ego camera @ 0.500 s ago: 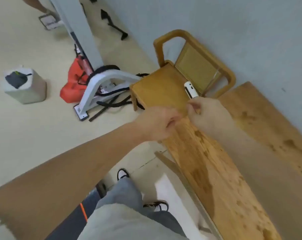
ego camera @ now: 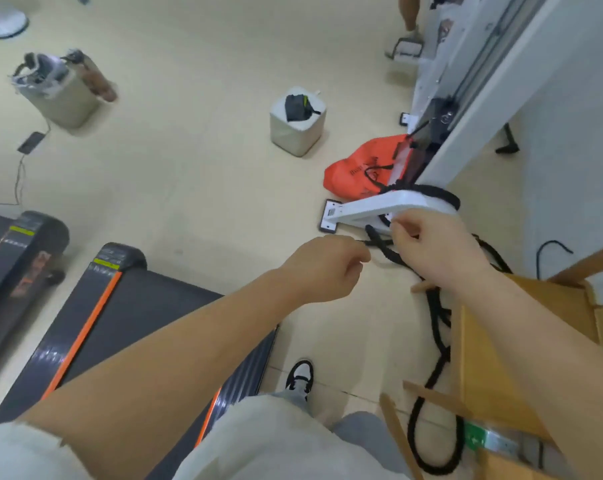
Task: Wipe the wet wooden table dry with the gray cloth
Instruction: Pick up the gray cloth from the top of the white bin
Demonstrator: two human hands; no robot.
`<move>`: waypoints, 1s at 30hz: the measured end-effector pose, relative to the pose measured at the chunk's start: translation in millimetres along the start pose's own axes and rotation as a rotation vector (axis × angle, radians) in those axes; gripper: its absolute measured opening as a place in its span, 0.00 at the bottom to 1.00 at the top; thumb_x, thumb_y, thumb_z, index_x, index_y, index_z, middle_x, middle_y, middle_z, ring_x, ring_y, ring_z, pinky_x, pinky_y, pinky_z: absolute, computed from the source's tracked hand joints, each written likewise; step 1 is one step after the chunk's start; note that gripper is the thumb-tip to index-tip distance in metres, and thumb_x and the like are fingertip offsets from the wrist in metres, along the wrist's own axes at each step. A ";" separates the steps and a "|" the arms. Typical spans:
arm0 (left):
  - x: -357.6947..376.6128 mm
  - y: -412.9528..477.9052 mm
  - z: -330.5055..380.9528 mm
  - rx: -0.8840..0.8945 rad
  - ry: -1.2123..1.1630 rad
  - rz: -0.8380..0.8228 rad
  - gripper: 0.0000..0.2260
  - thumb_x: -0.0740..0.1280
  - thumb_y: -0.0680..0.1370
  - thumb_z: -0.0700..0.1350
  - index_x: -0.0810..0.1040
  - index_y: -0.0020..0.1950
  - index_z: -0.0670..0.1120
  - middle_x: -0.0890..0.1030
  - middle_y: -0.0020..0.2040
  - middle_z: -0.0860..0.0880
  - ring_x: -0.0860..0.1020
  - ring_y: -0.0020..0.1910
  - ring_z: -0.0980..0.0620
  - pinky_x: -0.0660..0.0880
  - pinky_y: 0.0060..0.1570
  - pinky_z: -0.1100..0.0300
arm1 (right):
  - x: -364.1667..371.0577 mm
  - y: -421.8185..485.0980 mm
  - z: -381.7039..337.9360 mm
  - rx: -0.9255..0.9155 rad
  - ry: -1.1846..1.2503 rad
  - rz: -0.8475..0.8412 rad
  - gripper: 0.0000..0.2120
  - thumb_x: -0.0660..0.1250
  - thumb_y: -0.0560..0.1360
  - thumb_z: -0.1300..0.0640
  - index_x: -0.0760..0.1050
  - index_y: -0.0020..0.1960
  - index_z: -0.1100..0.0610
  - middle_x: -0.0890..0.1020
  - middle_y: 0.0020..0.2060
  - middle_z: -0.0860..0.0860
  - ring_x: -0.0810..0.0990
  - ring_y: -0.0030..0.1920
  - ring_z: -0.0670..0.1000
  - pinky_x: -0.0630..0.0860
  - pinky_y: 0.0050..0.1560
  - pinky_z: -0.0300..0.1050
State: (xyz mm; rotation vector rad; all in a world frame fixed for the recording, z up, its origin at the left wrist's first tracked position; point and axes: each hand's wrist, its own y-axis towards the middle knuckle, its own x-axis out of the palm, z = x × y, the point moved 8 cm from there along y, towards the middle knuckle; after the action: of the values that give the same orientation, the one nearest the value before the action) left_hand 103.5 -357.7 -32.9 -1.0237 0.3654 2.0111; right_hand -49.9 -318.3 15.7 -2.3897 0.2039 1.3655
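both hands are held out in front of the body above the floor, and neither has the gray cloth in it: the left hand (ego camera: pixel 326 266) is curled into a loose fist with the fingers folded under, and the right hand (ego camera: pixel 435 252) has its fingertips drawn together in a pinch, though whether anything thin sits between them cannot be told. the two hands are near each other but apart. the gray cloth is not in sight anywhere in the view, and of the wooden table only what may be a corner shows at the lower right edge, too cropped to be sure

the pale floor (ego camera: pixel 189 161) fills most of the view. two dark treadmill decks with orange stripes (ego camera: pixel 126 317) lie side by side at the lower left. a white frame (ego camera: pixel 483 84) leans across the upper right, its curved white foot (ego camera: pixel 379 207) resting on the floor just beyond the right hand. a wooden chair (ego camera: pixel 521 327) stands under the right forearm. a thick black rope (ego camera: pixel 438 327) snakes from the foot down along the chair. an orange bag (ego camera: pixel 358 171) lies against the frame. a small white cube bin (ego camera: pixel 298 128) stands left of the bag, with something black on top. a second, rounder bin (ego camera: pixel 55 95) sits at the upper left, and a phone on a cable (ego camera: pixel 31 142) lies below it. one black and white shoe (ego camera: pixel 300 377) shows between the arms
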 end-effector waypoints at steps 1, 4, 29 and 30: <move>-13.1 0.7 -16.3 -0.047 -0.011 0.019 0.13 0.63 0.79 0.43 0.83 0.60 0.47 0.85 0.53 0.49 0.81 0.50 0.45 0.78 0.51 0.47 | 2.4 19.4 -19.3 -0.047 -0.022 -0.012 0.12 0.59 0.81 0.49 0.81 0.53 0.51 0.85 0.48 0.48 0.82 0.48 0.54 0.81 0.46 0.52; -43.0 3.8 -60.5 -0.184 -0.042 0.082 0.14 0.60 0.78 0.46 0.83 0.56 0.46 0.84 0.48 0.48 0.80 0.47 0.44 0.79 0.48 0.46 | 12.3 69.0 -69.7 -0.175 -0.028 -0.068 0.11 0.62 0.82 0.50 0.82 0.57 0.48 0.84 0.51 0.43 0.81 0.54 0.52 0.76 0.51 0.50; -228.9 280.4 -369.7 -0.736 -0.252 0.269 0.18 0.63 0.81 0.45 0.74 0.72 0.51 0.77 0.66 0.51 0.77 0.62 0.48 0.74 0.63 0.53 | 78.6 555.3 -225.2 -0.475 -0.241 -0.426 0.08 0.61 0.80 0.50 0.78 0.46 0.46 0.79 0.38 0.41 0.79 0.44 0.51 0.75 0.42 0.48; -239.5 299.3 -393.3 -0.729 -0.240 0.255 0.18 0.63 0.82 0.46 0.74 0.72 0.51 0.77 0.67 0.51 0.77 0.62 0.48 0.74 0.63 0.52 | 86.5 584.4 -233.0 -0.466 -0.274 -0.427 0.09 0.60 0.80 0.51 0.75 0.42 0.46 0.78 0.36 0.42 0.77 0.42 0.51 0.73 0.39 0.47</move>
State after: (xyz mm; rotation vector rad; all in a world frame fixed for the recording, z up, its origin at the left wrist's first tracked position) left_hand 155.9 -896.5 -125.4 -1.1762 -0.4245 2.5401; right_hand 1.2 -940.8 -99.2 -2.3514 -0.7296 1.6254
